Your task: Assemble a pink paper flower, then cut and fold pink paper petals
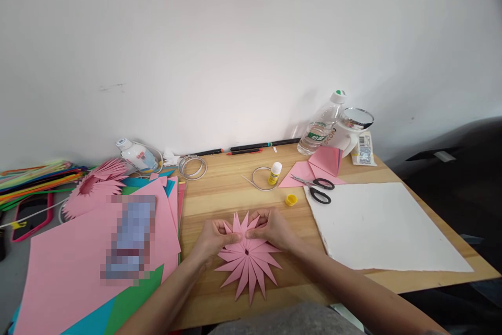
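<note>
A pink folded-paper flower [251, 267] with many pointed petals and a small dark hole at its centre is in front of me at the table's near side. My left hand [215, 238] pinches its upper left petals between thumb and fingers. On the upper right petals, my right hand [269, 230] has a similar pinch, its thumb close to the left one. Beyond the flower stands an uncapped-looking glue stick [275, 173] with a white top, and a yellow cap [291, 199] lies nearer. Black-handled scissors [317, 187] rest partly open to the right.
Pink, green and blue paper sheets [63, 262] lie left, with a blurred phone-shaped object [131, 235] on top. Another pink paper flower [92, 188] is behind them. A white board [384, 225] covers the right side. A water bottle [319, 128] and a mug [345, 134] stand near the wall.
</note>
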The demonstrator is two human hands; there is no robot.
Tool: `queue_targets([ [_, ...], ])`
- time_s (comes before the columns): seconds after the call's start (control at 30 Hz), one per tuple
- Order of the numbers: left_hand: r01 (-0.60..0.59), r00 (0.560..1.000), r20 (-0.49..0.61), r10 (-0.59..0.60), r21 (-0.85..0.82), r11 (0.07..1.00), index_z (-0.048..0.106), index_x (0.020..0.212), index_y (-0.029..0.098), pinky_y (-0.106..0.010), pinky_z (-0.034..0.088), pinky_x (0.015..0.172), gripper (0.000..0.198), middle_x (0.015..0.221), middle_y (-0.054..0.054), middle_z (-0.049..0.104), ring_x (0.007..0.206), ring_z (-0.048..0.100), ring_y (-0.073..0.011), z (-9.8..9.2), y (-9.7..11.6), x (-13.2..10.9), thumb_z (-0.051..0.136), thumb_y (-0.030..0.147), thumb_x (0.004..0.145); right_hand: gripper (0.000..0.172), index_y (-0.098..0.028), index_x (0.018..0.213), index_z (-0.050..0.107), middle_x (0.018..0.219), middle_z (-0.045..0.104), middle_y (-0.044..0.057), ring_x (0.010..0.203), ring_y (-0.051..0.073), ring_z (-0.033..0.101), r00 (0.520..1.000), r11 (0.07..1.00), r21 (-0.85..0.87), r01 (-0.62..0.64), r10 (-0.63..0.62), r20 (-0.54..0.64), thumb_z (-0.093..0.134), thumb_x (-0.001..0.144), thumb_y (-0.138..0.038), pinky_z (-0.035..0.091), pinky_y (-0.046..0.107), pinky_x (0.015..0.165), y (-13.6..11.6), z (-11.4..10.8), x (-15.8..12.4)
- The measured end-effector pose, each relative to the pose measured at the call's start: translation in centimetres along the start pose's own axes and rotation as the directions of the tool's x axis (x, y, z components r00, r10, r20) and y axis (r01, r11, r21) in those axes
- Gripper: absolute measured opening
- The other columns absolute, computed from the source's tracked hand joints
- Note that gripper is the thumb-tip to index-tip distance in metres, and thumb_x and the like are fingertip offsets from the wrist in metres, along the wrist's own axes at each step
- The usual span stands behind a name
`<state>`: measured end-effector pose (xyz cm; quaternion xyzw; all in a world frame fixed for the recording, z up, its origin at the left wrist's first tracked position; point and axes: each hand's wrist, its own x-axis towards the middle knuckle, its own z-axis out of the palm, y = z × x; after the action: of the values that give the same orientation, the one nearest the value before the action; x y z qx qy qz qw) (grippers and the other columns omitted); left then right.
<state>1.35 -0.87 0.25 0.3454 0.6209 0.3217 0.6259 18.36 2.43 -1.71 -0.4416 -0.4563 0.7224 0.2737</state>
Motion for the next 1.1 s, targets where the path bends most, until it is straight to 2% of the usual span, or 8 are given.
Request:
queue_targets([
  [0.1,0.011,1.0,-0.004,-0.011,0.013,1.0,0.051,0.044,0.014,-0.018,0.027,0.038,0.038,0.038,0.006,0.046,0.036,0.038,-0.0047,0.2,0.2,-0.1,0.082,0.034,0.037,0.04,-0.014,0.065,0.059,0.058,0.062,-0.002,0.049,0.01,0.053,1.0,1.0,-0.02,0.01,-0.009,0.011,0.082,0.039,-0.032,0.037,0.02,0.046,0.1,0.0,0.1],
  [0.27,0.013,1.0,0.014,-0.013,-0.017,1.0,0.053,0.048,0.013,-0.019,0.03,0.041,0.037,0.044,0.004,0.052,0.04,0.044,-0.0066,0.0,0.0,0.0,0.082,0.034,0.038,0.04,-0.013,0.07,0.058,0.056,0.06,-0.002,0.046,0.009,0.051,1.0,1.0,-0.027,-0.007,0.007,0.008,0.081,0.042,-0.03,0.036,0.02,0.046,-0.4,-0.2,-0.1],
  [0.43,-0.009,0.996,0.088,0.01,-0.008,1.0,0.061,0.067,0.012,-0.02,0.036,0.049,0.04,0.059,0.0,0.06,0.051,0.052,-0.0098,-0.5,-0.4,0.2,0.079,0.04,0.046,0.031,-0.013,0.078,0.06,0.058,0.058,-0.003,0.05,0.009,0.052,0.997,0.993,-0.095,0.066,-0.063,0.037,0.075,0.053,-0.024,0.038,0.02,0.049,-1.4,-0.2,-0.7],
  [0.53,-0.056,0.998,0.018,0.055,0.026,0.998,0.06,0.07,0.013,-0.02,0.034,0.047,0.04,0.062,0.0,0.059,0.051,0.049,-0.0091,-0.1,0.0,0.0,0.075,0.046,0.052,0.024,-0.014,0.076,0.059,0.06,0.059,-0.003,0.052,0.01,0.052,0.995,0.979,-0.177,0.102,-0.102,0.008,0.07,0.056,-0.018,0.039,0.02,0.049,-1.5,-0.1,-0.9],
  [0.73,-0.106,0.985,-0.118,0.125,0.156,0.982,0.049,0.052,0.015,-0.019,0.024,0.042,0.04,0.046,0.006,0.043,0.042,0.034,-0.0056,1.2,0.8,-0.6,0.074,0.047,0.052,0.023,-0.015,0.081,0.059,0.063,0.061,-0.001,0.054,0.011,0.053,0.973,0.921,-0.336,0.197,-0.227,-0.052,0.068,0.06,-0.018,0.039,0.02,0.051,-0.9,0.2,-1.1],
  [0.87,-0.141,0.986,-0.073,0.153,0.15,0.979,0.052,0.055,0.015,-0.019,0.029,0.045,0.037,0.051,0.003,0.049,0.046,0.04,-0.0078,0.9,0.4,-0.4,0.073,0.045,0.054,0.026,-0.015,0.084,0.06,0.07,0.063,0.001,0.059,0.012,0.055,0.975,0.927,-0.321,0.197,-0.221,-0.04,0.069,0.06,-0.019,0.04,0.02,0.053,-0.8,0.2,-1.2],
  [1.0,-0.133,0.991,0.018,0.132,0.109,0.985,0.054,0.059,0.014,-0.02,0.032,0.049,0.034,0.057,0.002,0.051,0.052,0.043,-0.009,0.3,0.5,-0.5,0.072,0.043,0.056,0.024,-0.014,0.082,0.059,0.061,0.058,-0.002,0.052,0.009,0.051,0.983,0.951,-0.261,0.166,-0.18,-0.03,0.066,0.059,-0.015,0.036,0.019,0.049,-0.9,0.1,-1.1],
  [1.1,-0.1,0.993,0.064,0.095,0.078,0.992,0.054,0.061,0.014,-0.019,0.031,0.049,0.034,0.058,0.003,0.049,0.052,0.041,-0.008,0.1,0.7,-0.7,0.071,0.043,0.058,0.03,-0.015,0.088,0.057,0.058,0.054,-0.006,0.048,0.007,0.046,0.99,0.972,-0.19,0.139,-0.141,0.005,0.065,0.059,-0.014,0.034,0.018,0.047,-0.9,0.0,-0.9],
])
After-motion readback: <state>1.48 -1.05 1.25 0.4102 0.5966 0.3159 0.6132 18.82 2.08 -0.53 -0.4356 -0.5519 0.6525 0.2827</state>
